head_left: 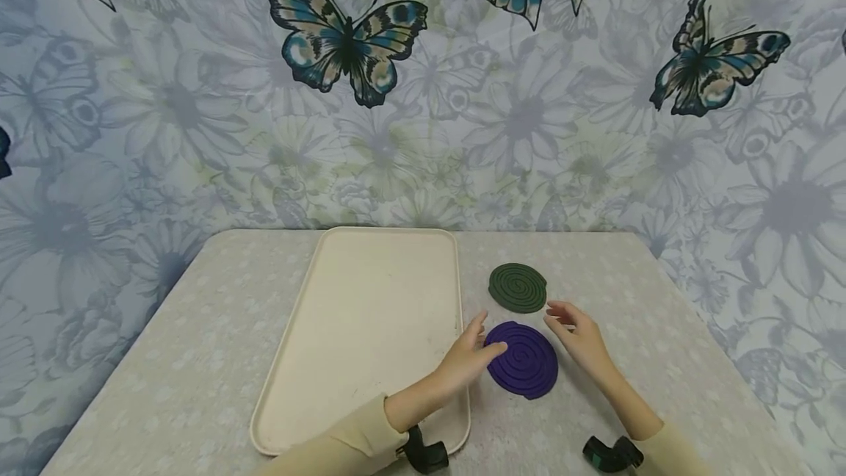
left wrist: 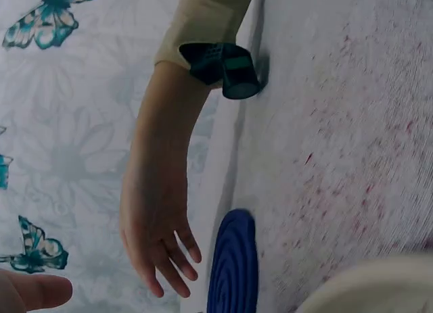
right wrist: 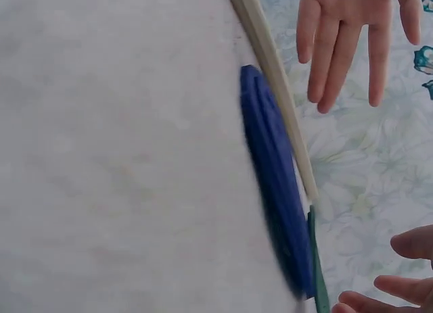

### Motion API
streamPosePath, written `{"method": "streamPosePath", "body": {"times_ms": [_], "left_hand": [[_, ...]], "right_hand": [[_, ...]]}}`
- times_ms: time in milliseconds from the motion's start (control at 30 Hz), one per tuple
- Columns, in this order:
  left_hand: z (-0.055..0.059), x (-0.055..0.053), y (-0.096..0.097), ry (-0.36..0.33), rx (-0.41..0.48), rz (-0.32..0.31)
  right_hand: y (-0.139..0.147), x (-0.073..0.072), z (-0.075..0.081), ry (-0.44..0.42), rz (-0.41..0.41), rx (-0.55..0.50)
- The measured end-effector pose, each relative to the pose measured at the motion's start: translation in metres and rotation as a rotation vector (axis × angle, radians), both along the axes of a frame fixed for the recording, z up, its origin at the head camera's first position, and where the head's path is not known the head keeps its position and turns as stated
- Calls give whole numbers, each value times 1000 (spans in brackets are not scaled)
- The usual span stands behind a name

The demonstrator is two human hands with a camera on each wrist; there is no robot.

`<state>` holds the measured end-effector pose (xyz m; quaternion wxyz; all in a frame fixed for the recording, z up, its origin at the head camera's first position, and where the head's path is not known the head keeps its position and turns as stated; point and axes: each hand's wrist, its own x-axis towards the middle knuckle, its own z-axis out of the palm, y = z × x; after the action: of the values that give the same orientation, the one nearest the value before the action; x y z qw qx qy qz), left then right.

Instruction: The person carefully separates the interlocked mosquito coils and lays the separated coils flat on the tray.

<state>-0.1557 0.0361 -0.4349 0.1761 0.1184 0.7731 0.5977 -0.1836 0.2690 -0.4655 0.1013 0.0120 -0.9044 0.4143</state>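
Observation:
A purple flat coil (head_left: 523, 362), wound in a spiral, lies on the table between my two hands. Beyond it is a smaller dark green spiral coil (head_left: 518, 287). My left hand (head_left: 465, 355) hovers at the purple coil's left edge, its thumb overlapping the coil in the head view, fingers spread and holding nothing. To the right, my right hand (head_left: 581, 336) is held with relaxed fingers pointing toward the gap between the coils, also holding nothing. The right wrist view catches the purple coil (right wrist: 274, 184) edge-on, with the left hand's fingers (right wrist: 331, 63) hanging extended above the table.
A large cream tray (head_left: 370, 336) with a raised rim lies left of the coils, partly under my left forearm. Dark camera mounts (head_left: 423, 452) sit on both wrists. A butterfly-patterned wall (head_left: 423, 167) stands behind the table's far edge.

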Motion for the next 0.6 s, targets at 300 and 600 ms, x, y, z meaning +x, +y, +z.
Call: {"method": "streamPosePath", "body": {"times_ms": [300, 600], "left_hand": [[-19, 13, 16, -20, 29, 2], [-29, 19, 22, 10, 113, 133]], "right_hand": [[-1, 16, -12, -80, -34, -37], [-6, 29, -18, -55, -22, -99]]}}
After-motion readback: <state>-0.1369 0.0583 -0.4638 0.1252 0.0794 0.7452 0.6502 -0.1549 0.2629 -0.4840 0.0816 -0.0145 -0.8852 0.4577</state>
